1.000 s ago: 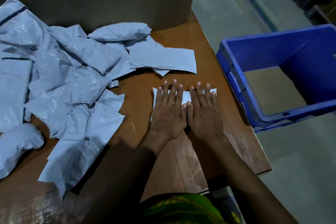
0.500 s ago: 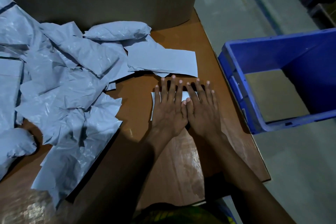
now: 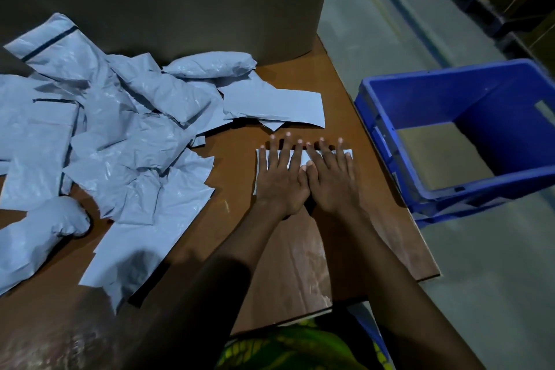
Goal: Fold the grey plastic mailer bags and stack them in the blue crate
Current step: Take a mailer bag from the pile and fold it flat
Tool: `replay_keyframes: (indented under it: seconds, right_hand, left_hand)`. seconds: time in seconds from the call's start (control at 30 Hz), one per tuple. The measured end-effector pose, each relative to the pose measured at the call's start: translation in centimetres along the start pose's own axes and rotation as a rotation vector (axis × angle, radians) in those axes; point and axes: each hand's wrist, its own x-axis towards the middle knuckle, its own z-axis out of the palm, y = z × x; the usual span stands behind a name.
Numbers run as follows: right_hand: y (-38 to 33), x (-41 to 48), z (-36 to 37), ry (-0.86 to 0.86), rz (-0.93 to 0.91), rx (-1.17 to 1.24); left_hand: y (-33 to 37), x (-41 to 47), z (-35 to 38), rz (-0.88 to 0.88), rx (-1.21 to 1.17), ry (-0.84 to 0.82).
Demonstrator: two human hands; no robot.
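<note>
A small folded grey mailer bag [image 3: 260, 159] lies on the brown table, mostly covered by my hands. My left hand [image 3: 280, 177] and my right hand [image 3: 332, 179] lie side by side on it, palms down, fingers straight and spread, pressing it flat. A heap of unfolded grey mailer bags [image 3: 120, 141] covers the left half of the table. The blue crate [image 3: 468, 135] stands on the floor off the table's right edge; no bags are visible inside it.
A large brown cardboard box [image 3: 180, 0] stands at the back of the table [image 3: 300, 255]. A flat grey bag [image 3: 279, 108] lies just beyond my fingertips. Grey floor and dark shelving lie to the right.
Both hands stay pressed on the folded bag, sliding slightly forward over it. The view has shifted a little.
</note>
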Motion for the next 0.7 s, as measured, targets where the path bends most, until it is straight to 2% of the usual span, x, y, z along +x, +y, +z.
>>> replay_keyframes:
  seconds: [0.1, 0.2, 0.27, 0.37, 0.43, 0.57, 0.7]
  right_hand:
    - [0.3, -0.1, -0.4, -0.065, -0.020, 0.029]
    - [0.8, -0.1, -1.3, -0.103, -0.063, 0.161]
    - [1.1, -1.0, -1.8, 0.023, -0.035, 0.237]
    - [1.1, -3.8, -2.2, 0.346, -0.004, 0.185]
    - [1.0, -5.6, -1.7, 0.429, 0.011, 0.142]
    - [1.7, -6.6, -0.3, 0.376, 0.014, 0.102]
    - [1.6, -6.6, -0.4, 0.349, 0.047, 0.110]
  left_hand:
    - [-0.3, -0.2, -0.6, 0.031, -0.022, -0.026]
    - [-0.8, -0.8, -1.3, 0.056, -0.138, 0.010]
    - [-0.7, -1.8, -1.7, 0.047, -0.235, 0.131]
    - [0.3, -3.9, -1.6, 0.062, -0.355, 0.452]
    - [1.5, -4.9, -1.4, 0.098, -0.388, 0.570]
    - [2.9, -5.1, -0.9, 0.169, -0.324, 0.535]
    - [2.6, -4.7, 0.0, 0.144, -0.200, 0.395]
